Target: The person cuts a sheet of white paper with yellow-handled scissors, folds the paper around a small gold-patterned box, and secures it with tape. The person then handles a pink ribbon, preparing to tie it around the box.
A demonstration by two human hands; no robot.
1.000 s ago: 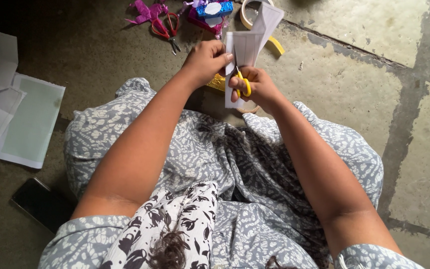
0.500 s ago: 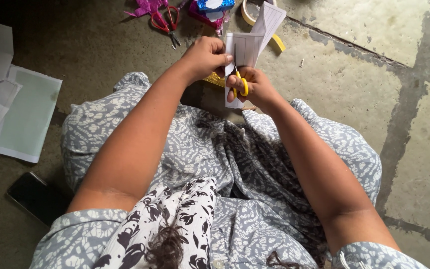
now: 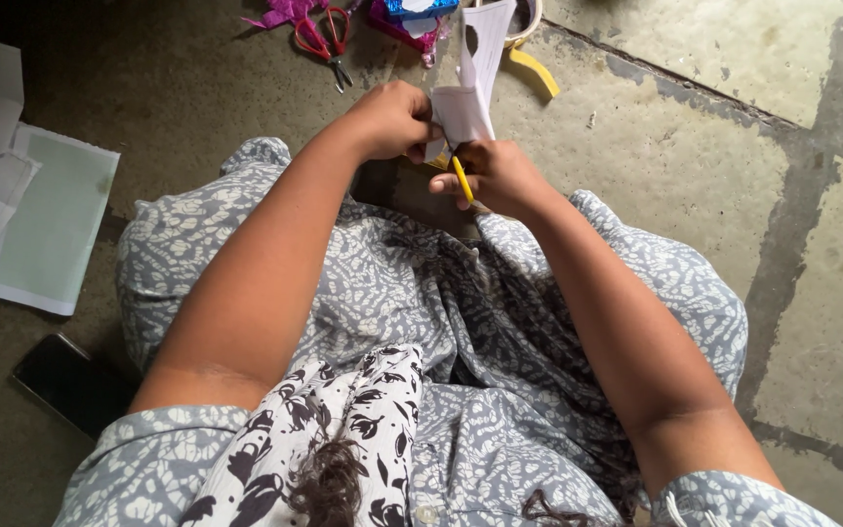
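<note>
White folded paper (image 3: 468, 83) is being gripped by the left hand (image 3: 394, 119) above the lap; yellow-handled scissors (image 3: 461, 178) are being clasped in the right hand (image 3: 496, 176), just under the paper's lower edge; red scissors (image 3: 325, 41) lying on the floor beyond

The right hand (image 3: 500, 176) hides most of the yellow-handled scissors (image 3: 461, 179).

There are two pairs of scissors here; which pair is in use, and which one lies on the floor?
The yellow-handled scissors are in the right hand, at the white paper. The red-handled scissors lie untouched on the floor.
</note>
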